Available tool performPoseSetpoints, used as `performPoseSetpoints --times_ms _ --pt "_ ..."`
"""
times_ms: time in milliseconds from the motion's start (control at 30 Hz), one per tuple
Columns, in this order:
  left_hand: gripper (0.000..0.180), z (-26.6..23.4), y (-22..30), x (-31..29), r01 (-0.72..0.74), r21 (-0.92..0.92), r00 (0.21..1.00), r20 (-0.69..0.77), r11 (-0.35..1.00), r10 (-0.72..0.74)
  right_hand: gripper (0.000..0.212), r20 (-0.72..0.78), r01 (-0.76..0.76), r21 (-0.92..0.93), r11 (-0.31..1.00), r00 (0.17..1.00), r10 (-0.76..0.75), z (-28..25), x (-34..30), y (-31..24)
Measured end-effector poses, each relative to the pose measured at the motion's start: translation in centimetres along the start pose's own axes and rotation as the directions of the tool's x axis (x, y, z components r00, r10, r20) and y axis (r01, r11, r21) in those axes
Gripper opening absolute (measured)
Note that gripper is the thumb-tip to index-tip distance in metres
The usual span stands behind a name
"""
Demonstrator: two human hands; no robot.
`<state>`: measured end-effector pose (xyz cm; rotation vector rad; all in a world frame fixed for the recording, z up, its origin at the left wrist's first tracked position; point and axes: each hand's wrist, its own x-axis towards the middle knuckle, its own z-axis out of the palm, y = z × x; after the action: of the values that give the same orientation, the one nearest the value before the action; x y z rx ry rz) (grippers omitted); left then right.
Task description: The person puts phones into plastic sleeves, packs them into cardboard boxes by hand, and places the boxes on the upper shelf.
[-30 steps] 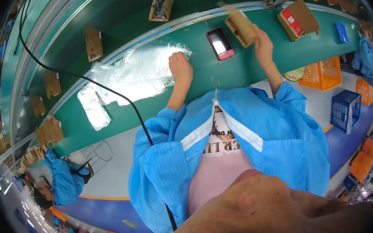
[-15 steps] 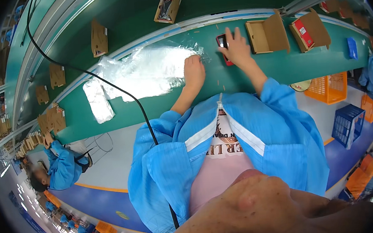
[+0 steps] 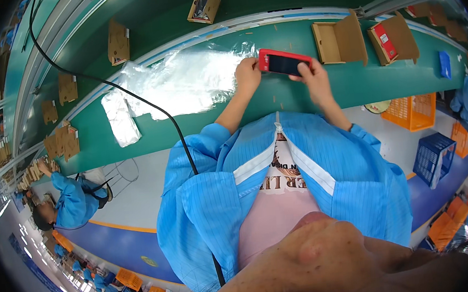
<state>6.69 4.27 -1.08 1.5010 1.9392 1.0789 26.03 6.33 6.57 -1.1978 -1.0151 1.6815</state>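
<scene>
A red handheld device [image 3: 284, 62] with a dark screen is held above the green worktop, lying across in front of me. My right hand [image 3: 315, 80] grips its right end, the thumb on its face. At its left end is my left hand [image 3: 248, 77], fingers curled closed against or right beside the device; what they pinch is hidden. Clear plastic bags [image 3: 189, 80] lie spread in a shiny pile just left of that hand. A folded stack of clear bags [image 3: 120, 120] rests at the pile's left edge.
Right of the device stands an open cardboard box [image 3: 328, 43], and beyond it another box with a red package [image 3: 385, 42]. A black cable [image 3: 129, 96] hangs across the left side. A farther green surface holds an open box [image 3: 203, 5]. Co-workers sit at both sides.
My right hand has picked the red device up off the worktop, turned it sideways and brought it left to my left hand. My left hand has shifted slightly away from me.
</scene>
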Motion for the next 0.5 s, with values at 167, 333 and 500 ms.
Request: performPoseSetpoints --times_ms 167,333,500 --pt "0.014 -0.1 -0.4 1.4 0.51 -0.324 0.86 0.169 0.797 -0.481 0.022 0.017 0.103 -0.544 0.833 0.994 -0.112 -1.3 -1.2 5.6" --pt "0.013 -1.9 1.7 1.5 0.577 -0.463 0.799 0.151 0.673 -0.581 0.021 0.326 0.416 -0.871 0.263 0.888 -0.325 0.1 -2.0 2.5" --pt "0.016 -3.6 3.7 0.4 -0.377 0.273 0.913 -0.054 0.885 0.405 0.023 0.283 0.317 -0.87 0.377 0.948 -0.143 1.8 -0.7 0.8"
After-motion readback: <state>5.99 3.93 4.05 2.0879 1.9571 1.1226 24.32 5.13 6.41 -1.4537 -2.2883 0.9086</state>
